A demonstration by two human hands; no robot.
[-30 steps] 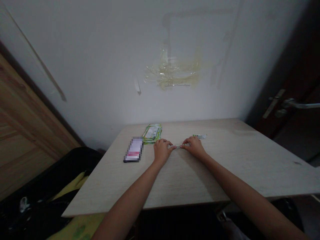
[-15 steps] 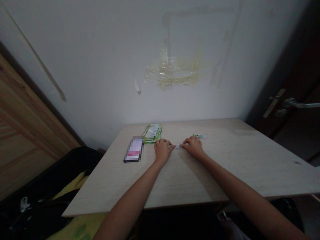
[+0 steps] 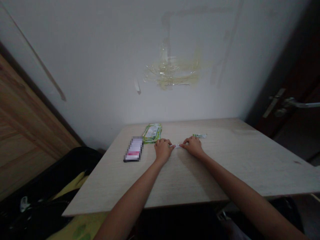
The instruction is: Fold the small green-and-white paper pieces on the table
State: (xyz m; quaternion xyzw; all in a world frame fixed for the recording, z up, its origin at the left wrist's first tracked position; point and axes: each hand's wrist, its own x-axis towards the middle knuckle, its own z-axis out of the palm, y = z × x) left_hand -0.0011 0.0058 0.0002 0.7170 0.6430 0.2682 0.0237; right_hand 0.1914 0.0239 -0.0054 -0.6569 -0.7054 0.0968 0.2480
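Note:
A small, narrow whitish roll of packaging [image 3: 177, 146] stretches between my two hands, low over the table; its print is too small to read. My left hand [image 3: 163, 149] pinches its left end between thumb and fingers. At its right end my right hand [image 3: 193, 146] grips in the same way. Just beyond the right hand lies a rolled green-and-white packet [image 3: 200, 136]. Behind my left hand is a stack of flat green-and-white packets [image 3: 152, 132]. Left of that hand rests a phone [image 3: 134, 149] with a blurred screen.
The pale wooden table [image 3: 175, 180] meets a grey wall [image 3: 105, 66] carrying old tape [image 3: 175, 73]. A dark door with a metal handle [image 3: 300, 104] stands at the right. Yellow cloth [image 3: 82, 226] and dark items lie below the table's left edge.

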